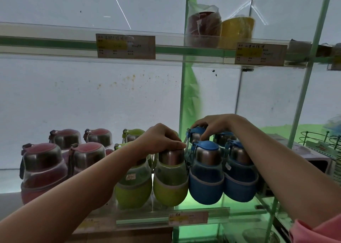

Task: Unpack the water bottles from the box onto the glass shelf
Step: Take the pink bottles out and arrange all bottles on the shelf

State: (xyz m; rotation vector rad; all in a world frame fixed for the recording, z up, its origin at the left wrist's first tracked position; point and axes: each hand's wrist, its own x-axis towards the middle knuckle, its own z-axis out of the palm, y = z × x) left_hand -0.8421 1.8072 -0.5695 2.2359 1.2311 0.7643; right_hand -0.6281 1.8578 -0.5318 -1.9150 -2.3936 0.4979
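Water bottles crowd the glass shelf (pixel 199 212) across the lower frame: pink ones (pixel 43 170) lower left, green in the middle, blue to the right. Left hand (pixel 162 139) grips the cap of a green bottle (pixel 170 180); right hand (pixel 214 125) curls over a rear blue bottle's (pixel 195 134) lid. No box in view, so what's left is unclear; looks well along, I'd judge.
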